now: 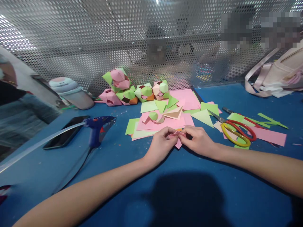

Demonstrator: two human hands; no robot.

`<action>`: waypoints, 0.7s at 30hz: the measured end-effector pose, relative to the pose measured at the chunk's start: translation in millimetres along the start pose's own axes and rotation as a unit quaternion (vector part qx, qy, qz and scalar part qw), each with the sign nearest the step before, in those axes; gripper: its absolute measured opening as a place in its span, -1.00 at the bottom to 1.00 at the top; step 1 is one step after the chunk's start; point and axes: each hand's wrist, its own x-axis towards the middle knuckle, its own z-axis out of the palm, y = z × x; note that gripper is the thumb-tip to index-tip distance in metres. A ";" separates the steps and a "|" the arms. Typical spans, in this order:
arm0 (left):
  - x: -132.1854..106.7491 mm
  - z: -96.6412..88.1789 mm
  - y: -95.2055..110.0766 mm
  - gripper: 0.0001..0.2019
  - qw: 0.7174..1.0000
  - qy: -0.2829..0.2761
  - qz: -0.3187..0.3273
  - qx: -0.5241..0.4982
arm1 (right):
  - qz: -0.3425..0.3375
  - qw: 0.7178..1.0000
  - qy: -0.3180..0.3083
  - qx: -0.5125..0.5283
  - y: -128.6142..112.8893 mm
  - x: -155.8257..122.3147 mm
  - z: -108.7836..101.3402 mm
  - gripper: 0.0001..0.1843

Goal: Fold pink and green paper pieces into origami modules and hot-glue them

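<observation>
My left hand and my right hand meet above the blue table, both closed on one small folded pink paper piece. Thumbs and fingertips pinch it from either side, and a pointed corner sticks out below them. The fingers hide much of its shape. Just beyond lie stacked pink and green paper sheets, with a small curled green-and-pink paper piece and a folded peach paper on top. Right of my right hand rest scissors with yellow and red handles.
Folded paper balls stand by the perforated metal screen. A blue glue gun, its cord trailing toward me, is beside a dark phone on the left. Behind are a lidded cup and, far right, a pale bag. Paper scraps lie right.
</observation>
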 end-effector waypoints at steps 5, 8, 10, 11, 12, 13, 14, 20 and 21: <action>-2.9 -1.1 4.8 -0.81 0.999 -0.012 -0.017 -0.039 | 0.036 0.999 0.012 -0.010 0.8 1.8 -4.6 -0.75; -4.1 -4.3 6.9 -0.80 1.000 0.001 -0.006 -0.012 | 0.045 0.999 0.007 -0.005 1.1 3.0 -6.2 -0.76; -4.1 -6.3 7.4 -0.80 1.000 0.007 0.003 0.014 | 0.043 0.999 0.006 -0.005 1.5 3.0 -6.1 -0.76; -4.1 -7.1 7.4 -0.79 1.000 0.006 0.006 0.022 | 0.043 0.999 0.007 -0.007 1.8 3.0 -5.9 -0.76; -3.9 -7.6 7.3 -0.79 1.000 0.005 0.009 0.027 | 0.043 0.999 0.007 -0.008 2.0 3.0 -5.7 -0.77; -3.8 -8.0 7.1 -0.79 1.000 0.005 0.010 0.030 | 0.043 0.999 0.006 -0.008 2.3 3.0 -5.6 -0.78; -3.7 -8.3 7.0 -0.79 0.999 0.005 0.009 0.031 | 0.044 0.999 0.005 -0.008 2.5 3.0 -5.6 -0.78; -3.2 -9.3 7.4 -0.81 1.000 0.001 -0.006 0.025 | 0.049 0.999 -0.002 -0.007 3.1 3.4 -6.6 -0.79; -3.2 -9.4 7.8 -0.80 1.000 -0.002 -0.006 0.023 | 0.050 0.999 -0.002 -0.009 3.3 3.3 -6.7 -0.79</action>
